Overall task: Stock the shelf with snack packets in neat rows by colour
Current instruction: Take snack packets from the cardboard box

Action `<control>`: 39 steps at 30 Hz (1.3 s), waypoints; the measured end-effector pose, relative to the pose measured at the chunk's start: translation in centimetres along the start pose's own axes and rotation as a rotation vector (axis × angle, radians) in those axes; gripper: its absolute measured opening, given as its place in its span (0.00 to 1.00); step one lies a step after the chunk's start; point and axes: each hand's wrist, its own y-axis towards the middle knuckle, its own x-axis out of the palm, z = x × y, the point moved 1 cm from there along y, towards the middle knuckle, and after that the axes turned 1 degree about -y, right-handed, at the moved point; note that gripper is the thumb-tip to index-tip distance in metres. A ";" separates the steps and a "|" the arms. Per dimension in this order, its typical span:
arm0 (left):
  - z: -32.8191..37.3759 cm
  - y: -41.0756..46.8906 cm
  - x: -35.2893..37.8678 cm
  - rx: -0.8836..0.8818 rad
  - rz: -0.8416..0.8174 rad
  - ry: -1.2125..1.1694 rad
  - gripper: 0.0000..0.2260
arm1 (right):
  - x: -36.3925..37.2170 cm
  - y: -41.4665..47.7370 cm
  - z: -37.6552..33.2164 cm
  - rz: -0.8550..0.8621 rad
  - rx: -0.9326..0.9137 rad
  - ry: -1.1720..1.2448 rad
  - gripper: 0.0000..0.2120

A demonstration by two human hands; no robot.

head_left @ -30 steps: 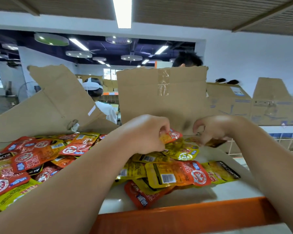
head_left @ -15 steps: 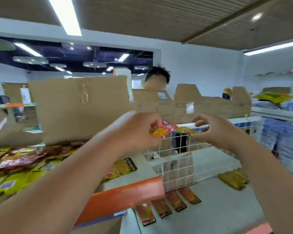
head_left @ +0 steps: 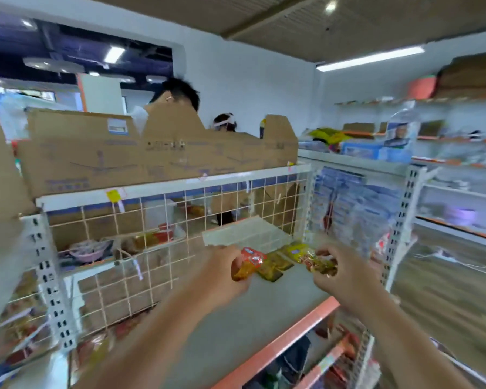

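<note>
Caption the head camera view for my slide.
Left hand holds an orange packet, right hand a golden packet, above the grey shelf.

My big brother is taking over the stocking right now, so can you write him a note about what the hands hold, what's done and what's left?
Left hand grips a red-and-orange packet. Right hand pinches a shiny gold-brown packet.
Both packets are held over the grey shelf, towards its back right.
Done: a few yellow packets already lie there.
Left: set both held packets down by colour, then probably fetch more to build the rows.
</note>
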 end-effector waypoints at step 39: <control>-14.0 7.9 30.7 -0.636 0.003 0.472 0.25 | 32.5 16.9 16.5 -0.422 -0.623 -0.234 0.23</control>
